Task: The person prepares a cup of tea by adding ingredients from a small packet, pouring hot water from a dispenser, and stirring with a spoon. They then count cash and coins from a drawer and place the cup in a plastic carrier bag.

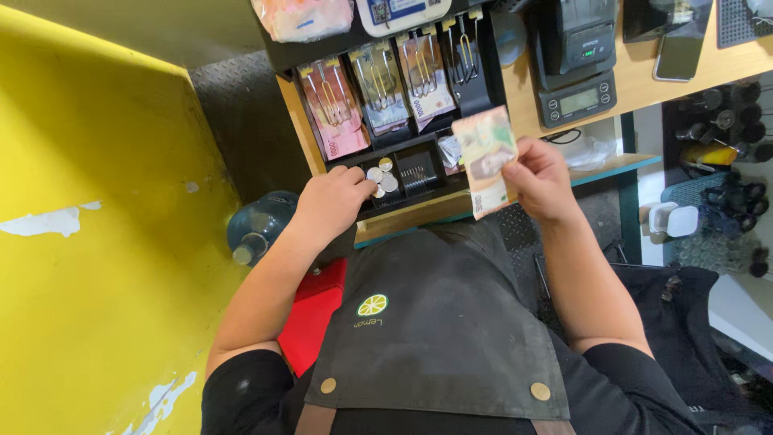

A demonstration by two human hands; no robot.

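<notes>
Holding a folded banknote (485, 160) upright between thumb and fingers, the right hand (541, 179) stays just above the front edge of the open cash drawer (299, 121), and the note covers a part of the drawer's right front corner. The left hand (332, 201) reaches into the left coin compartment at the front of the drawer, with its fingertips touching the silver coins (382, 177); the fingers are bent down over the coins, but I cannot tell if they pinch one of them. Behind the coin compartments, the drawer has four slots in a row, each with a metal clip: the first one holds pink banknotes (336, 113), the next two hold grey and pale notes, and the last one on the right looks almost without notes. The drawer sits under the wooden tabletop (644, 76), where a small black digital scale (578, 98) stands near a dark receipt printer (578, 36) and a phone (680, 48) that lies flat. The person wears a dark apron (439, 330) with a small lemon picture on it. On the floor, on the left side, a blue water bottle (256, 225) is beside a red box (314, 310), near the yellow wall (97, 242).
</notes>
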